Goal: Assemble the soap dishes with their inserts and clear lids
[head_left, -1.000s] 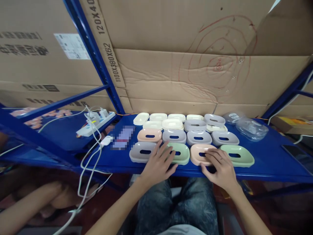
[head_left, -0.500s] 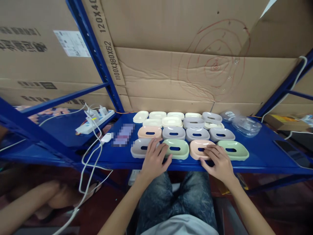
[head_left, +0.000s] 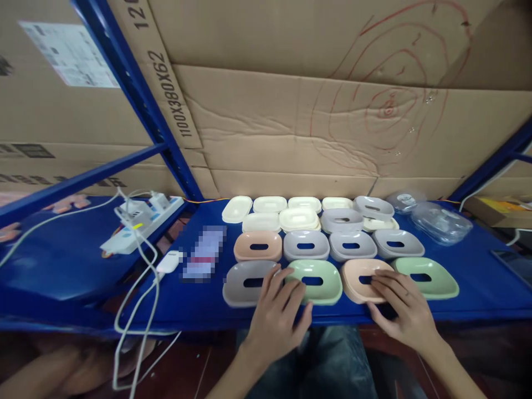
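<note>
Fingers (head_left: 291, 293) bent, thumbs (head_left: 305, 321) apart

The left hand (head_left: 277, 313), its fingers loosely spread, lies over the neighbouring rims of a grey oval plastic dish (head_left: 239, 291) and a pale-green oval plastic dish (head_left: 326, 288). The right hand (head_left: 405, 313) drapes its fingers over a peach oval plastic dish (head_left: 352, 280); whether they grip it cannot be told. All three stand along the near edge of the blue metal counter (head_left: 484, 288).

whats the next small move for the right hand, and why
I'd probably have the right hand draw thumb and fingers together on the front peach dish: its fingers lie over the dish's right end, and its thumb sits near the front edge, placed for a pinch.
</note>
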{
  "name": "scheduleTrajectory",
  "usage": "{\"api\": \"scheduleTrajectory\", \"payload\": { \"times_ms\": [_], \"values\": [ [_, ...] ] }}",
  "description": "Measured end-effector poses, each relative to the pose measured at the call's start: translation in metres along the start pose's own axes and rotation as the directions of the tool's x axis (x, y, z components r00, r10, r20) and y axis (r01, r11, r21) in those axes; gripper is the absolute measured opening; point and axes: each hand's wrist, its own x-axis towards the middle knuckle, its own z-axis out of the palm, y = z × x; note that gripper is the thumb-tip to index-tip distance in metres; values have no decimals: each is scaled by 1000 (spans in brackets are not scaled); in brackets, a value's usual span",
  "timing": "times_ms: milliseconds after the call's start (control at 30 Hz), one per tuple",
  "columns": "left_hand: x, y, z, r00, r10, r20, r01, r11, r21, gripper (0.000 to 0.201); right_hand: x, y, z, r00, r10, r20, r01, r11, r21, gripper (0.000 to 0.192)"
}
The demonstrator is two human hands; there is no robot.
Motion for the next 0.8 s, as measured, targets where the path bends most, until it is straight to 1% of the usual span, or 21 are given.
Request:
{"api": "scheduleTrajectory", "payload": {
  "times_ms": [200,333,467,600,800],
  "values": [
    [1,-3,-3,998,-28,61,30,999,-33,25,-1,-1,0,1000,8,19,-8,1000,-14,47],
    [3,-3,-3,996,-18,83,20,999,-31,25,3,-3,-2,1000,7,11,-7,1000,-9,50],
    [1,-2,0,999,-21,46,19,999,31,25,8,-4,-3,1000,9,14,-9,1000,9,47],
    [-1,-1,3,1000,4,-5,-3,996,88,29,11,-5,-3,1000,4,0,-4,999,42,47],
    [-2,0,4,999,27,-22,-24,991,130,31,14,-4,-5,1000,-2,-21,4,996,94,46]
  ]
}}
